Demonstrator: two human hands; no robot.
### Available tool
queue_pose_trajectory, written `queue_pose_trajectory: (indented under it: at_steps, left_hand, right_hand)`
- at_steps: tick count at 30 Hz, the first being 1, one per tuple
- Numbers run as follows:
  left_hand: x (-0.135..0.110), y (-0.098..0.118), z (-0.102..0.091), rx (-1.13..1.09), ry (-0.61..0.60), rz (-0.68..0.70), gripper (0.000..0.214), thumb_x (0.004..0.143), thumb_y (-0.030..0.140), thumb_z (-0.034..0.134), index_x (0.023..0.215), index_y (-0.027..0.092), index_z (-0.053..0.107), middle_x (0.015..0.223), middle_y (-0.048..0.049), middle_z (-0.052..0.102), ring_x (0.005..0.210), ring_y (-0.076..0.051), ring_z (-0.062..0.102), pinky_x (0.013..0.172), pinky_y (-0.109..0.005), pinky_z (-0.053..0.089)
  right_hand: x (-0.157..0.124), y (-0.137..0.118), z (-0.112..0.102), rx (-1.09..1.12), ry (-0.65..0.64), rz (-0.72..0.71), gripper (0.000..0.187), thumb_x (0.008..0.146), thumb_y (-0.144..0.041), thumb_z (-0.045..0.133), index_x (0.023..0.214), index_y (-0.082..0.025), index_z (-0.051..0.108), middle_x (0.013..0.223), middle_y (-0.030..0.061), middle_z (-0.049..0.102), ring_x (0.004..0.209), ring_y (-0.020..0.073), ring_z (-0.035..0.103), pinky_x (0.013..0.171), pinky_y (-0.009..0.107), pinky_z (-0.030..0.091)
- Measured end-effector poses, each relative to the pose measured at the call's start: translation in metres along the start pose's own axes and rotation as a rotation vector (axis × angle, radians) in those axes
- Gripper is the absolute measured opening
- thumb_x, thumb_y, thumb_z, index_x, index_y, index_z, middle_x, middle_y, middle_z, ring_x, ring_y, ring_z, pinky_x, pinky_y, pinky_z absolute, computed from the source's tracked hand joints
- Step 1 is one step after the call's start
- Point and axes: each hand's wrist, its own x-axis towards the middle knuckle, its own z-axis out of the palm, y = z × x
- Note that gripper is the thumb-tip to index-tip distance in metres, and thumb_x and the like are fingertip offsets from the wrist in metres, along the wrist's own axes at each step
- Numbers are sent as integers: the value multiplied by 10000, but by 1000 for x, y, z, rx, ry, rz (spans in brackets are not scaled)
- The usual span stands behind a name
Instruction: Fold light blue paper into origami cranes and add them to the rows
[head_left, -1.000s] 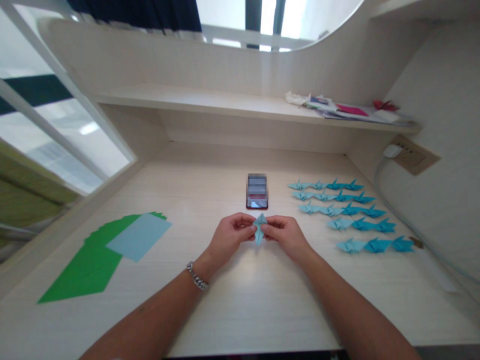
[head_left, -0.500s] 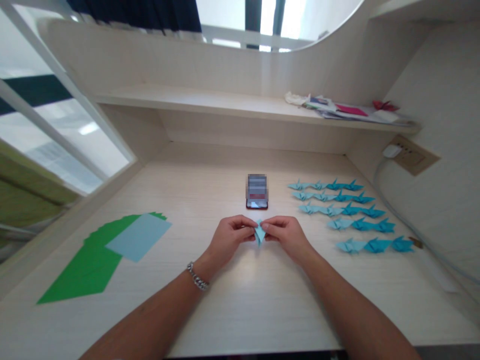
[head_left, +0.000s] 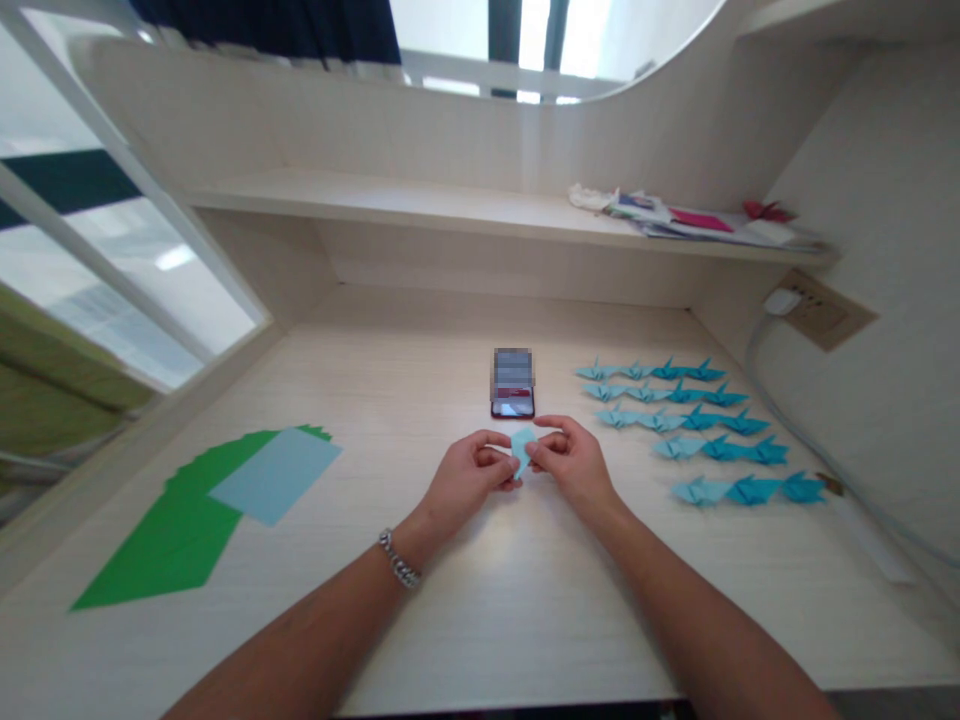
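Note:
A small folded piece of light blue paper is pinched between both hands above the desk. My left hand, with a chain bracelet at the wrist, grips its lower left edge with thumb and fingers closed. On the right edge, the thumb of my right hand presses against the paper, its index finger stretched out above. Just beyond the hands lies a phone with a blurred screen. Folded paper cranes in pale to deeper blue stand in several rows to the right.
Green paper sheets lie fanned out at the left, with a light blue sheet on top. A shelf with papers spans the back. At the right, a cable runs down from a wall socket.
The folded paper has turned from a point-down diamond to a tilted, broader face. My right hand has risen slightly, its index finger now lifted off and extended.

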Motion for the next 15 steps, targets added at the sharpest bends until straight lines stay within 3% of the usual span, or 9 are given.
queue_pose_trajectory:
  at_steps: [4,9,12,15]
  left_hand:
    - [-1,-1,1,44,-79,-39,270,698,296,727,851,102,618,749,-89,693,615,-151,653,618,-279,519]
    - [-1,0,0,105,-86,-42,227,679,287,733,745,97,629,661,-78,680,524,-138,621,530,-254,488]
    - [-1,-3,0,144,-105,-45,177,687,253,717,726,101,635,602,-55,664,486,-126,600,514,-248,481]
    - [-1,-5,2,144,-143,-27,198,713,289,698,756,105,640,624,-59,672,504,-130,609,529,-256,488]
  right_hand:
    - [0,-1,0,-47,11,-48,392,653,-277,727,994,-157,577,625,-18,643,534,119,590,559,253,491]
    - [-2,-1,3,-41,-46,-8,415,635,-319,738,995,-151,615,628,-18,627,522,113,558,531,247,466]
    - [-1,1,3,-88,-138,27,286,628,-347,739,816,-145,665,611,-9,615,517,108,531,504,239,434]
    - [0,1,1,-128,-150,41,224,635,-351,731,673,-143,659,559,-11,594,496,98,499,497,234,410]
